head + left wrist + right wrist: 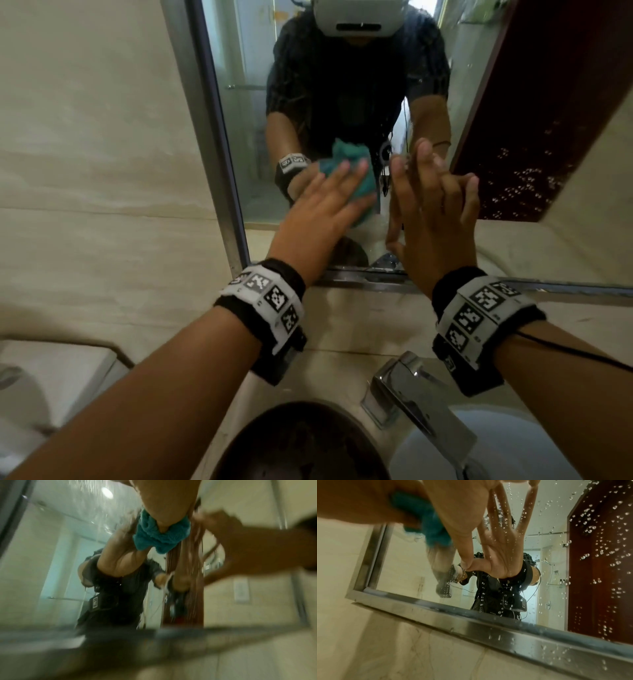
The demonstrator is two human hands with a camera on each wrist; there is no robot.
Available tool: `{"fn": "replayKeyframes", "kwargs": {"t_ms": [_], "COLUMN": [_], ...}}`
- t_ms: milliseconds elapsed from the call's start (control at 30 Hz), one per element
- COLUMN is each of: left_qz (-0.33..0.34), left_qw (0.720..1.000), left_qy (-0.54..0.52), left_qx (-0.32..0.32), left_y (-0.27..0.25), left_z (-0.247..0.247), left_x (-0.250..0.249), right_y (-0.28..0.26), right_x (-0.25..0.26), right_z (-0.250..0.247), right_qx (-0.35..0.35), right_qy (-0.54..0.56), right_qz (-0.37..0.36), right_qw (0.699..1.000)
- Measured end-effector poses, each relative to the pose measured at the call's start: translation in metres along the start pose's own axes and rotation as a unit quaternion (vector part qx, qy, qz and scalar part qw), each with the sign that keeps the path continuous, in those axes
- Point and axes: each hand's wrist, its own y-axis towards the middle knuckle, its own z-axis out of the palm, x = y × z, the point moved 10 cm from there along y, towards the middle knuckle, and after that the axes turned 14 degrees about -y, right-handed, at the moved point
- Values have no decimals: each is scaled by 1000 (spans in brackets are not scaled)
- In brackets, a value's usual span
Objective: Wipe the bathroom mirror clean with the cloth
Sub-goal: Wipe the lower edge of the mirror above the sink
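The teal cloth point(365, 192) lies against the lower part of the mirror point(253, 137). My left hand point(337, 192) presses it onto the glass with straight fingers. In the left wrist view the cloth point(154, 538) bunches out from under that hand point(168, 504), and the picture is blurred. My right hand point(433, 198) lies flat on the glass just right of the cloth, fingers spread and holding nothing. The right wrist view shows this hand point(457, 513) meeting its reflection, with the cloth point(433, 524) to its left. Water droplets point(599, 547) dot the right part of the glass.
A steel frame point(488, 626) borders the mirror and juts out along its lower edge. Below my right wrist stands a chrome faucet point(411, 387) over a white basin point(445, 452). A dark round object point(298, 445) sits at the bottom centre. A white toilet cistern point(51, 377) is at the lower left.
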Motion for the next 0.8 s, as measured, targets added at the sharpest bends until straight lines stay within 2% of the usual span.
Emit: {"fn": "replayKeyframes", "kwargs": {"t_ms": [67, 133, 167, 233, 300, 367, 400, 533, 633, 700, 800], "left_qz": [-43, -44, -24, 38, 75, 86, 72, -21, -22, 23, 74], "left_qw": [997, 997, 999, 998, 988, 986, 989, 999, 997, 999, 984], "left_qy": [-13, -11, -5, 24, 63, 73, 72, -12, -22, 33, 67], "left_qx": [-62, -67, -46, 42, 116, 124, 110, -39, -69, -12, 148], "left_y": [16, 9, -2, -29, -49, -42, -28, 51, 65, 44, 7], "left_z": [-21, -12, 3, 43, 61, 49, 35, -36, -30, 2, 37], "left_x": [12, 11, 6, -9, -16, -15, -13, -10, -16, -24, -30], "right_y": [-1, -2, -2, -1, -1, 2, 4, 17, 17, 16, 14], "right_x": [1, 2, 2, 2, 0, -11, -20, -51, -45, -44, -44], "right_z": [-3, -1, 2, 2, -6, -15, -19, -14, -5, -3, -4], "right_qx": [-2, 2, 7, 1, -22, -23, -20, 14, 29, 28, 23], "right_qy": [0, 2, 4, 11, 30, 76, 94, 63, 51, 56, 53], "right_qz": [-8, -11, -8, 1, 3, -2, 2, 40, 38, 41, 40], "right_qw": [1000, 1000, 1000, 1000, 999, 997, 995, 997, 998, 997, 998]}}
